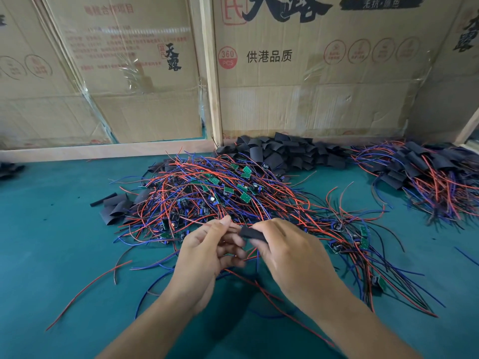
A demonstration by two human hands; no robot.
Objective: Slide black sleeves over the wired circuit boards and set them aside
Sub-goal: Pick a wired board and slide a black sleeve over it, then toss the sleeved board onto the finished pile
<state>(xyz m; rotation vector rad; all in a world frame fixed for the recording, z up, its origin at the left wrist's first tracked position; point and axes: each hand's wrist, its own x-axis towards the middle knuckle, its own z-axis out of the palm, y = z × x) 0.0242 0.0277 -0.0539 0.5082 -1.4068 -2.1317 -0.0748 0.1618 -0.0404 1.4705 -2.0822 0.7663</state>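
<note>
Black and flattened, the short plastic sleeve [252, 234] is sitting pinched in your right hand [290, 252], raised just above the tangled heap of red-and-blue wired green circuit boards [220, 193] on the teal mat [64, 242]. Your left hand [207, 252] is closing its fingertips on thin wires beside the sleeve. Finished sleeved boards [425, 172] are lying far right, loose black sleeves [282, 151] behind.

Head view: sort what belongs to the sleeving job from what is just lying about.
In the job:
right hand holding a black sleeve
left hand pinching wires
pile of wired boards
loose sleeves
sleeved pile

Just lying about:
cardboard boxes
wooden frame
</note>
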